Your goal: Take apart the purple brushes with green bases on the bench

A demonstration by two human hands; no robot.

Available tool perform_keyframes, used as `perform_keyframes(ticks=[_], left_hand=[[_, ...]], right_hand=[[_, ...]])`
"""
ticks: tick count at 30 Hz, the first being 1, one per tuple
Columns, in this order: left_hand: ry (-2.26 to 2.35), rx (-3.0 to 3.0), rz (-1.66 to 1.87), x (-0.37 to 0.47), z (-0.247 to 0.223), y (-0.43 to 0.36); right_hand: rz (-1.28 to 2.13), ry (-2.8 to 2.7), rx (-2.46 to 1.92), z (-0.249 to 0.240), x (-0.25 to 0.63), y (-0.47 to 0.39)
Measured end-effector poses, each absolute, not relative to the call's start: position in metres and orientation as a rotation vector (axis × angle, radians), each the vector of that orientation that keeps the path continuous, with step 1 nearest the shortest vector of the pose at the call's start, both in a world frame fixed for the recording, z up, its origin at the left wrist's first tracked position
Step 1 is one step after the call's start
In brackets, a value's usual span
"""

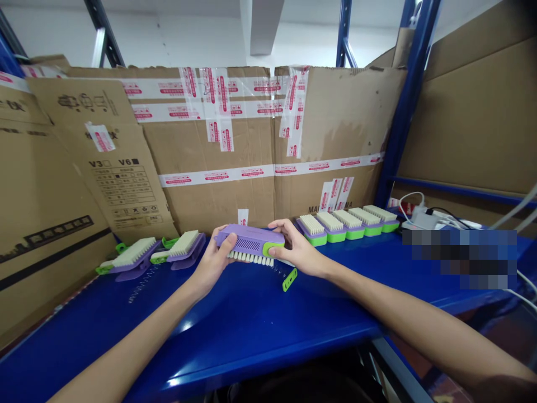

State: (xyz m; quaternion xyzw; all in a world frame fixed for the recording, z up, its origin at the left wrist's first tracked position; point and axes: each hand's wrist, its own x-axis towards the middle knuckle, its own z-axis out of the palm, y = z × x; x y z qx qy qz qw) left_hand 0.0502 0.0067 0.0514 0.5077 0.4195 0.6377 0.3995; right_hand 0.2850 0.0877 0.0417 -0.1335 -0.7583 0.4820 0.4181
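Note:
A purple scrub brush (249,238) with pale bristles facing down is held between both hands above the blue table. My left hand (215,258) is closed round its left end, thumb on the purple side. At the other end my right hand (300,251) grips the brush, with the thumb by a light green button-like part (272,248). On the table just below the right hand lies a loose green slotted piece (289,280), with a thin spring (278,272) beside it. The right fingertips behind the brush are partly hidden.
Two more brushes, one here (134,253), lie bristles up at left, near loose springs (142,285). Several purple-and-green brushes (335,224) stand in a row at back right. Cardboard (218,201) walls the blue table (235,330). A white charger with cables (419,215) sits at right.

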Motion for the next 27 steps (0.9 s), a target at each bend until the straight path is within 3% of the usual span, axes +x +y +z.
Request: perform_keyframes(ticks=[13,27], left_hand=[[1.243,1.452,1.658,0.042,0.043,0.012],[1.116,1.575,1.658,0.042,0.040,0.011]], right_hand=[[1.050,-2.059,-0.406,0.051,0.288,0.070],[0.756,-2.174,-0.411,0.054,0.293,0.066]])
